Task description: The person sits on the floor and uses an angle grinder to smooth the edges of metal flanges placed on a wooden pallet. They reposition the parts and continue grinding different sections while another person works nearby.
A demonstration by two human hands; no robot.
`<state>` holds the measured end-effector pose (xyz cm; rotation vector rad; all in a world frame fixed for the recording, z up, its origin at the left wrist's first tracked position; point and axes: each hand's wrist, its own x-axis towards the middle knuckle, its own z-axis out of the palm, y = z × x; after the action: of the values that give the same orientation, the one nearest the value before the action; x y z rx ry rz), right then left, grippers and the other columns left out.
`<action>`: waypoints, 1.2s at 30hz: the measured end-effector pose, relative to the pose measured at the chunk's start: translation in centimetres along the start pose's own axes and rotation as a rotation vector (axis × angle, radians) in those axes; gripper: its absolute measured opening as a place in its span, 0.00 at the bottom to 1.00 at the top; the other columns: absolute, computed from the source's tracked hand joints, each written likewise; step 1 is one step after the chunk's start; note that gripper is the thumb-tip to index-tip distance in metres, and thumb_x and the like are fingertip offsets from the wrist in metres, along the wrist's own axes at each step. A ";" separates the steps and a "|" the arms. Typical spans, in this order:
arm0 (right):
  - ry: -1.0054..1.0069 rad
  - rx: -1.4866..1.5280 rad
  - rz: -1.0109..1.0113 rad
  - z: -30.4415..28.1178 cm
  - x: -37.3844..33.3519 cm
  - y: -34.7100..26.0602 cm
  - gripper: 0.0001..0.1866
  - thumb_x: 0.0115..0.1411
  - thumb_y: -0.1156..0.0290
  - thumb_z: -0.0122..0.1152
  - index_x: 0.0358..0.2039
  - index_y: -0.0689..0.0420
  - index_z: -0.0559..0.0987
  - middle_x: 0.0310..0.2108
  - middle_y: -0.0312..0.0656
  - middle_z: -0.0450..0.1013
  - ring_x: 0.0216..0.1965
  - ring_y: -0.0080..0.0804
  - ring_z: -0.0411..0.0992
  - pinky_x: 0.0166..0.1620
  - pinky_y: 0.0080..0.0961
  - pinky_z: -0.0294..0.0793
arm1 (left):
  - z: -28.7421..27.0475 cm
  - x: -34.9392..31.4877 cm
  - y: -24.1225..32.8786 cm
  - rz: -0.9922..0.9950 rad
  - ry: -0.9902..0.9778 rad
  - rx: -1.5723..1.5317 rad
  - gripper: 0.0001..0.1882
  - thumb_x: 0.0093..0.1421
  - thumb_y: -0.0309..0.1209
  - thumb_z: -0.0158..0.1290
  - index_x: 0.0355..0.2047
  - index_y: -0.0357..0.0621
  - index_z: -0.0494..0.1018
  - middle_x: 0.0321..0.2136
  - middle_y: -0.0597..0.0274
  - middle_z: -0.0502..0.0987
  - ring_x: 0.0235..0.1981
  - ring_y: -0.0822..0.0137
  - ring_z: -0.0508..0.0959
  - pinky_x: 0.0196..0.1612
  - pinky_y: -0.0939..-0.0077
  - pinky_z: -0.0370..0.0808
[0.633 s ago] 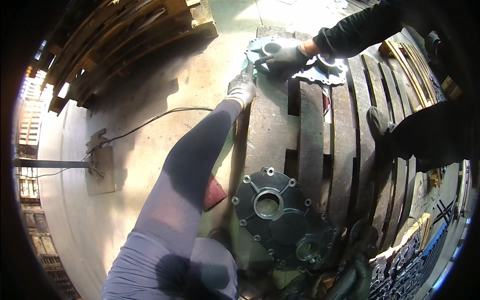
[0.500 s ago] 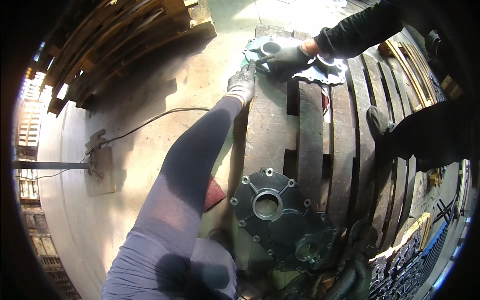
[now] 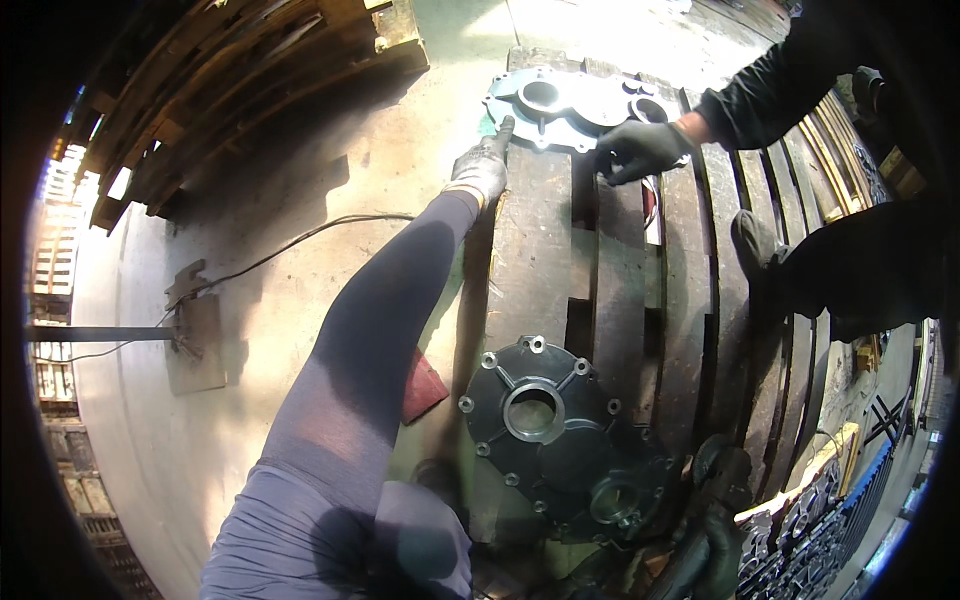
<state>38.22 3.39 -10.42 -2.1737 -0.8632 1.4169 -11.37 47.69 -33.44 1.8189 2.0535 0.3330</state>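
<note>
Gloved in grey, my left hand reaches far forward to the pallet's left edge. One finger stretches out against the near left rim of a pale cast-metal cover lying flat in sunlight; nothing is held. A second, dark cast-metal cover, with a large round bore and bolt bosses round its rim, lies close to me in shade. Right of it, a dark shape looks like my right hand, closed round something dark that shadow hides. A co-worker's black-gloved hand hovers over the pale cover's near right side, fingers curled.
Both covers lie on a slatted wooden pallet with gaps between boards. A co-worker's leg stands at right. Stacked pallets rise at far left. A cable crosses the floor beside a metal stand. Metal parts fill the lower right.
The co-worker's hand has moved right and nearer, away from my left hand, uncovering the middle of the pale cover. My left hand stays nearly in place.
</note>
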 end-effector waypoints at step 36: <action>0.001 -0.070 -0.028 -0.4 -0.1 -0.6 0.18 0.79 0.71 0.54 0.59 0.63 0.87 0.59 0.56 0.84 0.60 0.48 0.82 0.67 0.44 0.79 | -2.7 1.2 1.5 -0.026 0.315 -0.062 0.28 0.74 0.33 0.52 0.73 0.55 0.73 0.62 0.42 0.81 0.65 0.41 0.81 0.68 0.47 0.78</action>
<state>38.34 3.74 -9.82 -2.2044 -0.9523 1.3920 -11.27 49.31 -30.52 1.7941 2.2399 0.7079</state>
